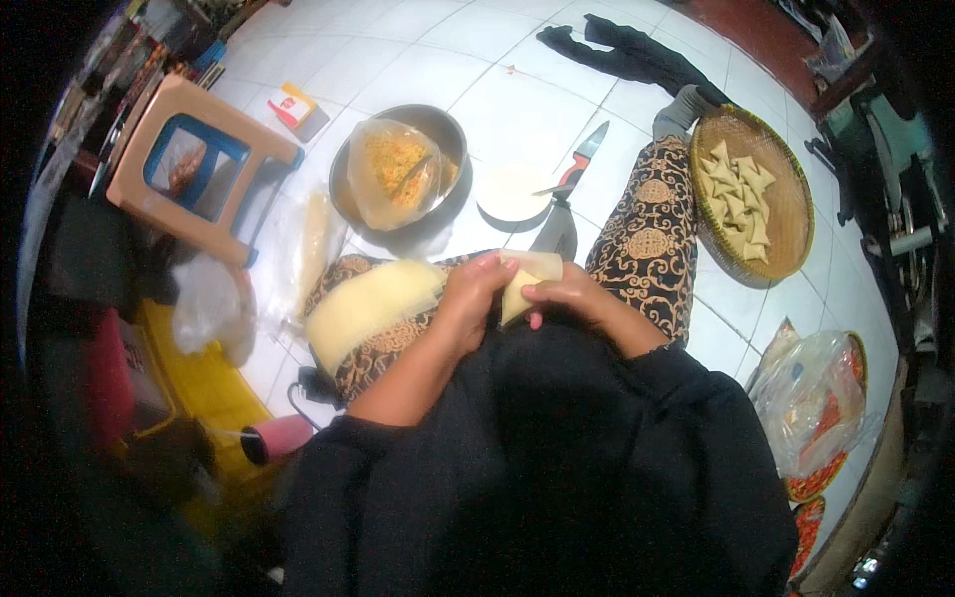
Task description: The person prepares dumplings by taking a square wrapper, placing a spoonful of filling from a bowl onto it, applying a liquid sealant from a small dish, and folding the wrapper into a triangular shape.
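Between both hands, above the lap, is a pastry wrapper (519,300) folded into a pointed pocket, its loose flap spread toward the top. My left hand (471,298) pinches its left edge with the thumb on top. My right hand (571,292) grips the right side, thumb pressed on the folded part. A stack of pale wrapper sheets (373,310) lies on the patterned cloth over the left leg. Beyond the hands stand a metal bowl (456,138) holding a plastic bag of shredded filling (399,168), and a round dish of whitish paste (515,195) with a utensil resting across it.
A knife (589,145) lies on the tiles beyond the dish. Folded triangular pastries (739,198) fill part of a woven tray (794,216) at right. A plastic stool (213,108) and a small box (292,106) are at left; bagged red chillies (824,425) sit lower right.
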Available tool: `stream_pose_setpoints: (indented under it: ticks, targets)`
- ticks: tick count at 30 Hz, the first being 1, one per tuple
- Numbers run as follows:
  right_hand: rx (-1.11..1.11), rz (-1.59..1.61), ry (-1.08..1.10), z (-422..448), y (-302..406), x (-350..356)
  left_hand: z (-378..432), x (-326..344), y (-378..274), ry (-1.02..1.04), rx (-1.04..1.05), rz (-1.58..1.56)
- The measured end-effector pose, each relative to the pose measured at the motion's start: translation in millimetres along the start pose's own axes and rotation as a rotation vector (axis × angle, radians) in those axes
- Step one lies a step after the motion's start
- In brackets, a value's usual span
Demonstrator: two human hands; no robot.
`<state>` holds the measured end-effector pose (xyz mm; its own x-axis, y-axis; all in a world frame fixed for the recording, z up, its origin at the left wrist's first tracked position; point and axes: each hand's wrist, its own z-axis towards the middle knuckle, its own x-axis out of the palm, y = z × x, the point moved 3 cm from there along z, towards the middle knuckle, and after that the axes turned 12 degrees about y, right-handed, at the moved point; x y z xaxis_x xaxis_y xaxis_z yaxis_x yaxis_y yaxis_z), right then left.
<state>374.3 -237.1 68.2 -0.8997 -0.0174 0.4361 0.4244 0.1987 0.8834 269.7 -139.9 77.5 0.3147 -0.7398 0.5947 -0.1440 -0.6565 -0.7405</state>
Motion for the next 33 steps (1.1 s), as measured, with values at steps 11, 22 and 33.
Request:
stream_pose_setpoints:
  ticks: [11,22,33]
  targets:
    - [-0.737,-1.566,-0.516,-26.1,33.0,16.1,4.6,-15.1,4.7,-0.164,0.139,-0.159]
    - [-0.694,-1.578,-0.422,-10.1,26.4,34.1,-0.2,-1.1,3.3,-0.189,0.192,-0.427]
    - [-0.454,-1.020,-0.350,-0.7,12.4,8.1,7.4,-10.9,18.9,-0.102,0.135,-0.619]
